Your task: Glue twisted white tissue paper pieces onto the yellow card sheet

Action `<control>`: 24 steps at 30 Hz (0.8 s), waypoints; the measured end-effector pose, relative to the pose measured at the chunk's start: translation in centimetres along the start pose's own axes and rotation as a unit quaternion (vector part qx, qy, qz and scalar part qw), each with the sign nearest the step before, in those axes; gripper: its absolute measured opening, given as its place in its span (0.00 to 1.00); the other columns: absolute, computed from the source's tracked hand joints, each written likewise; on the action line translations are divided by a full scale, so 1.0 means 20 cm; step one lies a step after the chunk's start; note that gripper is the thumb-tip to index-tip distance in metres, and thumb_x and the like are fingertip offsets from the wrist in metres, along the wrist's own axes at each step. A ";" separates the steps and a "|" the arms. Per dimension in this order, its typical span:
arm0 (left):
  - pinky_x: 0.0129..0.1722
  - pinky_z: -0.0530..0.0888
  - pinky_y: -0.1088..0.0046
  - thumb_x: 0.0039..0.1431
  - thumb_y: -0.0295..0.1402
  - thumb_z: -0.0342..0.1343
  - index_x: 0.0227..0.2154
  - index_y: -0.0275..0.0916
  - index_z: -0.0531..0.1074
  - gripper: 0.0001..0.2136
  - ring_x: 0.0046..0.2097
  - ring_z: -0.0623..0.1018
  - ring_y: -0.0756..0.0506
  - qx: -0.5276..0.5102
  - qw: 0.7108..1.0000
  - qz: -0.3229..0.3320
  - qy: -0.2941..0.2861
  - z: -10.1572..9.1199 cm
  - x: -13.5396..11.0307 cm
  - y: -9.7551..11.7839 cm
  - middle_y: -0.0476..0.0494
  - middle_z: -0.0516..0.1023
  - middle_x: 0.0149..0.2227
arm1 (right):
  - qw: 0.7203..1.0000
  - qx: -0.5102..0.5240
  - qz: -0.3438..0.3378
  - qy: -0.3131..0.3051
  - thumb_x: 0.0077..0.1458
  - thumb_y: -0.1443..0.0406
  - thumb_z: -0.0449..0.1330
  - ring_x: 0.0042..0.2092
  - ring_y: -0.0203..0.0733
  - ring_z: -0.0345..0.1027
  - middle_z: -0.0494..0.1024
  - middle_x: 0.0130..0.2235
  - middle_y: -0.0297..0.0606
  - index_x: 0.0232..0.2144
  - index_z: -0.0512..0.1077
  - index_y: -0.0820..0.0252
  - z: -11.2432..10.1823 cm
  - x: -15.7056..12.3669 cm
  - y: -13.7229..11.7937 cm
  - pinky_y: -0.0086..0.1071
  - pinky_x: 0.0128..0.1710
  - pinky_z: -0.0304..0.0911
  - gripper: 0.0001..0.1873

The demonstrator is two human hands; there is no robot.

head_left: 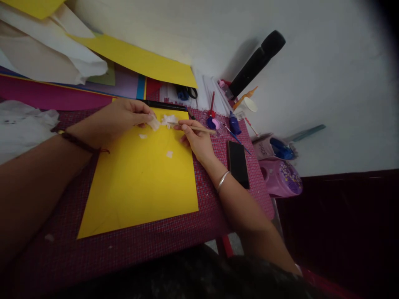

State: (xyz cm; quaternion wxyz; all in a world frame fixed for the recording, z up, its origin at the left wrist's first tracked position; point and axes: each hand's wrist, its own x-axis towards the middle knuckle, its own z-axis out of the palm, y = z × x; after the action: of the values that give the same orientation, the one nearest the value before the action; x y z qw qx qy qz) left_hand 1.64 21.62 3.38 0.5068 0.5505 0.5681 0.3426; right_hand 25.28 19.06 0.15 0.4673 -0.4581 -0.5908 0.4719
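A yellow sheet of paper [143,178] lies on the checked tablecloth. Over its upper part, my left hand [124,116] pinches a scrap of white tissue paper [153,123]. My right hand [196,139] grips a thin wooden stick [201,129], perhaps a brush handle, whose tip points left at a crumpled clump of white tissue [168,119] on the sheet. Two small white scraps rest apart from the clump, one scrap [142,136] by my left hand and another scrap [169,154] lower down. The tip of the stick is too blurred to make out.
Right of the sheet are a dark phone [238,164], a paint palette [213,123], a blue paint bottle [235,123] and a thin blue brush [237,139]. A black bottle [255,66] stands by the wall. Coloured papers [56,92] and white tissue [25,124] fill the left side.
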 end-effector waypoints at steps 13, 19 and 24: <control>0.34 0.64 0.73 0.52 0.14 0.63 0.29 0.37 0.77 0.10 0.31 0.72 0.49 0.030 0.993 0.108 0.044 0.19 0.08 0.01 0.52 0.74 0.25 | 0.998 0.006 0.007 0.062 0.65 0.51 0.60 0.27 0.32 0.70 0.84 0.38 0.35 0.40 0.72 0.53 0.02 -0.02 -0.03 0.26 0.23 0.62 0.14; 0.32 0.62 0.73 0.51 0.17 0.65 0.28 0.39 0.78 0.09 0.30 0.70 0.50 0.035 0.990 0.126 0.054 0.19 0.08 -0.01 0.54 0.73 0.25 | 0.999 -0.007 -0.031 0.025 0.64 0.55 0.60 0.27 0.32 0.67 0.80 0.32 0.31 0.35 0.71 0.54 0.05 -0.04 -0.04 0.28 0.29 0.66 0.11; 0.35 0.63 0.72 0.52 0.19 0.65 0.28 0.38 0.77 0.07 0.32 0.71 0.49 0.030 0.990 0.129 0.058 0.20 0.09 -0.02 0.52 0.74 0.26 | 0.998 -0.041 -0.045 0.009 0.64 0.54 0.60 0.30 0.34 0.69 0.78 0.33 0.32 0.36 0.71 0.53 0.06 -0.03 0.00 0.29 0.31 0.67 0.11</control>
State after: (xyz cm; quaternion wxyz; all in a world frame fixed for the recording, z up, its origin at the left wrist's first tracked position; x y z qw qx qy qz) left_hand 5.63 22.70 1.69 0.4077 0.6132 0.5311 0.4192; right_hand 24.18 18.35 0.03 0.4740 -0.4544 -0.6253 0.4218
